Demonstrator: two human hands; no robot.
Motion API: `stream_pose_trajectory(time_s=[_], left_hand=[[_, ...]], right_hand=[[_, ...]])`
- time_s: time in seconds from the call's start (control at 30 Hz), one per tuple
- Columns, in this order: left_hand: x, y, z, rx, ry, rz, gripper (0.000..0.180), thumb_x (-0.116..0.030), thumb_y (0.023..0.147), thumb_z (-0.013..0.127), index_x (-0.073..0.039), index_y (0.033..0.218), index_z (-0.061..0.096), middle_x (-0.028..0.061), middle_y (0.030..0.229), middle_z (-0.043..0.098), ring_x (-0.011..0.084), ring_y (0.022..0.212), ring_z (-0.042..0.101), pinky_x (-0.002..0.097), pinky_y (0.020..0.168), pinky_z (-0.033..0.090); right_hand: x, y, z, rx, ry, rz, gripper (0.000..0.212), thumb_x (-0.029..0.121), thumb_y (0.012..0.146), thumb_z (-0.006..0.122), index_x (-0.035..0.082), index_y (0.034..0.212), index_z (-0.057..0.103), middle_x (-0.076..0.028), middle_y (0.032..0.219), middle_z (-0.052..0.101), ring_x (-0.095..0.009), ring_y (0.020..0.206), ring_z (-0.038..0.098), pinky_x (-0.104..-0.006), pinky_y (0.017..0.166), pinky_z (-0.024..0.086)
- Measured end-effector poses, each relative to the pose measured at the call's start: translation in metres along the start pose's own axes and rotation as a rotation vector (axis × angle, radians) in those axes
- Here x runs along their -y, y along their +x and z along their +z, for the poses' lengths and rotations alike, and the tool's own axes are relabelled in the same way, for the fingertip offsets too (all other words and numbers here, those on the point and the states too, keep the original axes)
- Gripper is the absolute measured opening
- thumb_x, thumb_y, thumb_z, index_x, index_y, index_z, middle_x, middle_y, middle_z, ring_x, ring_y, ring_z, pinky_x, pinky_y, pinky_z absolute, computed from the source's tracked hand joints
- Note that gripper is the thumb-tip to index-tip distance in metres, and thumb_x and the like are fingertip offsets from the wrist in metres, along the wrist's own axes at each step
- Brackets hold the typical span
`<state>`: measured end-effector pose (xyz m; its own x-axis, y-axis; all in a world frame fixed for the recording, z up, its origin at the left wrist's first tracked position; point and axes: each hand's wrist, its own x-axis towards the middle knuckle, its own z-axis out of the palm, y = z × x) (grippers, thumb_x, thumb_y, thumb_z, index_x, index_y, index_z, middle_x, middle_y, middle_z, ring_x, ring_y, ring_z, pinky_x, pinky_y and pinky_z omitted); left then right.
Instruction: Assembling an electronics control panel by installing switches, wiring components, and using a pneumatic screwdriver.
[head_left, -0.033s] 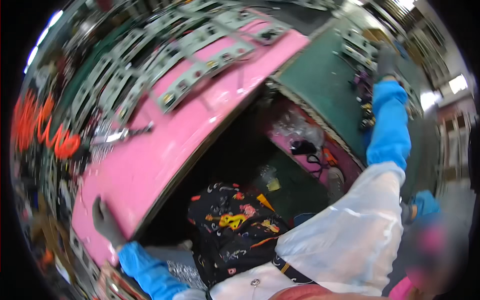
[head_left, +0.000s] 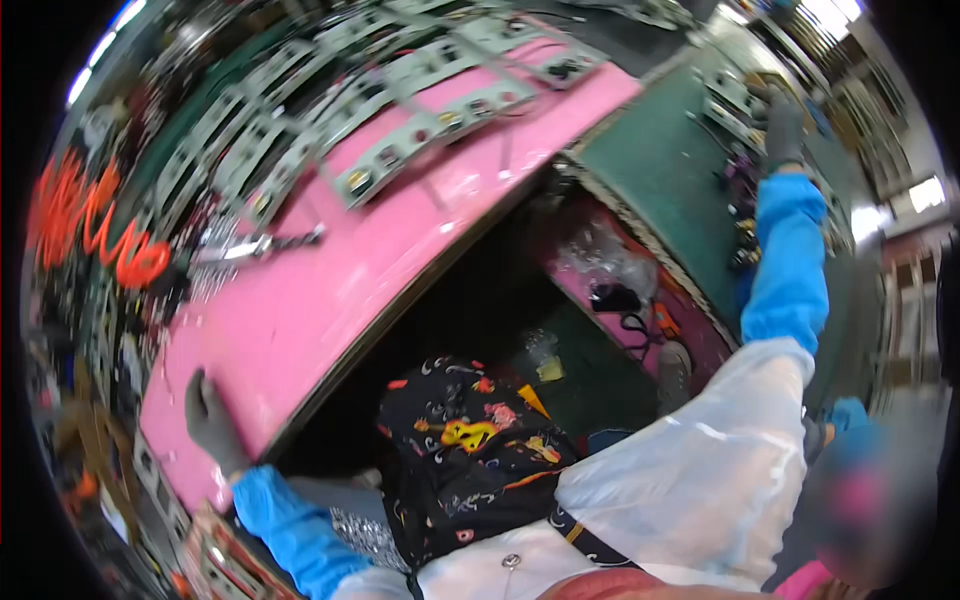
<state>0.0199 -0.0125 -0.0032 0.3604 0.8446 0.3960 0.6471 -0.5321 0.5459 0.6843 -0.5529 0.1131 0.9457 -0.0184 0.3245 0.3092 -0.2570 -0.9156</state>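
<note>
Resting flat and open, the gloved left hand (head_left: 212,420) presses the pink table (head_left: 330,290) edge. The right hand (head_left: 783,128) stretches far out over the green table (head_left: 660,170); its grip cannot be told.

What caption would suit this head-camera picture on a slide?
Gloved left hand rests on a pink worktable; gloved right hand reaches over the green bench.

Pink worktop (head_left: 330,290) under the left hand (head_left: 212,420), green bench (head_left: 660,190) under the right hand (head_left: 783,130).

The left hand, in a grey glove with a blue sleeve, lies flat on the near edge of the glossy pink worktop, which sweeps up and away to the right. The right hand, gloved grey too, reaches far out over the dark green bench surface, among small parts too blurred to tell apart.
</note>
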Motion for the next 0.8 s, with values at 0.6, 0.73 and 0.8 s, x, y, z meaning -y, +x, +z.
stream_pose_trajectory(time_s=[0.6,0.73,0.8], left_hand=[[0.004,-0.009,-0.014,-0.11,-0.27,-0.044,0.022,-0.017,0.093,0.062,-0.004,0.11,0.07,0.0113,0.103,0.071,0.0183,0.097,0.066,0.0306,0.087,0.05],[0.01,-0.011,-0.018,-0.101,-0.337,-0.105,0.022,-0.017,0.093,0.062,-0.004,0.11,0.07,0.0105,0.102,0.071,0.0166,0.095,0.066,0.0296,0.085,0.05],[0.012,-0.009,-0.017,-0.097,-0.376,-0.103,0.023,-0.017,0.093,0.063,-0.004,0.11,0.07,0.0096,0.1,0.071,0.0155,0.092,0.066,0.0288,0.083,0.05]], right_hand=[[0.148,-0.293,0.436,0.61,-0.62,-1.567,0.024,0.013,0.081,0.061,0.013,0.105,0.066,-0.01,0.094,0.066,-0.028,0.094,0.064,-0.0388,0.075,0.052],[0.154,-0.295,0.472,0.751,-0.813,-1.595,0.017,0.012,0.082,0.059,0.013,0.097,0.066,-0.007,0.089,0.067,-0.026,0.09,0.065,-0.0385,0.071,0.054],[0.162,-0.288,0.475,0.836,-0.884,-1.611,0.014,0.013,0.082,0.06,0.013,0.094,0.066,-0.006,0.086,0.067,-0.025,0.088,0.066,-0.0382,0.068,0.054]])
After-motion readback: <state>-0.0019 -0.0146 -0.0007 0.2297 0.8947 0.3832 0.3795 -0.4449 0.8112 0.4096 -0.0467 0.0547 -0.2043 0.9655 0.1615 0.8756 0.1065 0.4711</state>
